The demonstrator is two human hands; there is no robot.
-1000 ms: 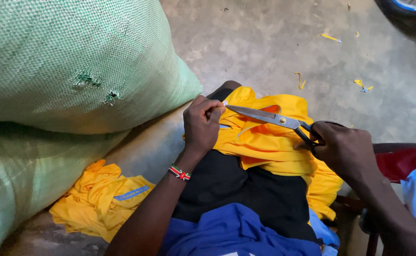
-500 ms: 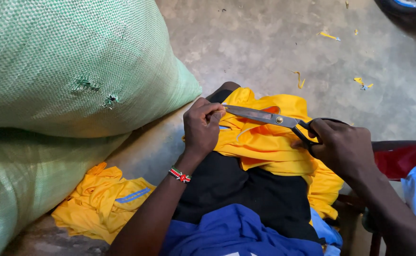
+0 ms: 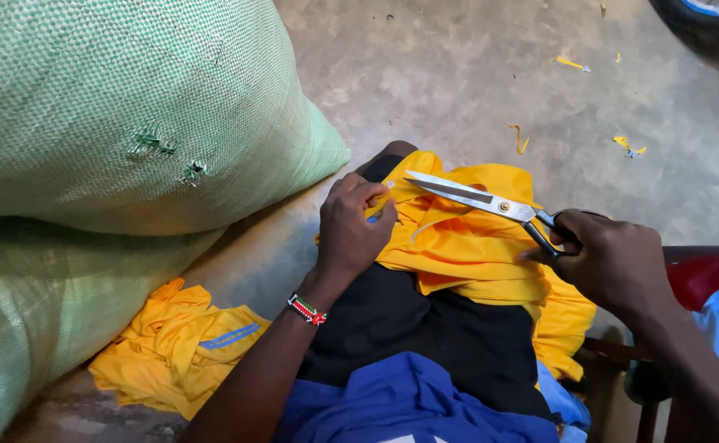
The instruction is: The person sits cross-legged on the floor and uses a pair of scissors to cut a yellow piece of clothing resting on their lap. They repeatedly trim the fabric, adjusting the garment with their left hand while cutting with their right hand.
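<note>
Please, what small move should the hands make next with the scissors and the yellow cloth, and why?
Probably close the scissors on the cloth edge. The right hand holds their handles, the blades are slightly open and point toward the left hand, which pinches the yellow cloth near the tips. I cannot tell whether the cloth is already between the blades.

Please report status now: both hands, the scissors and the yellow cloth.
Left hand pinches yellow fabric garment on lap. Right hand grips large steel scissors, blades slightly parted above cloth. Green woven sack close at left, not touching.
</note>
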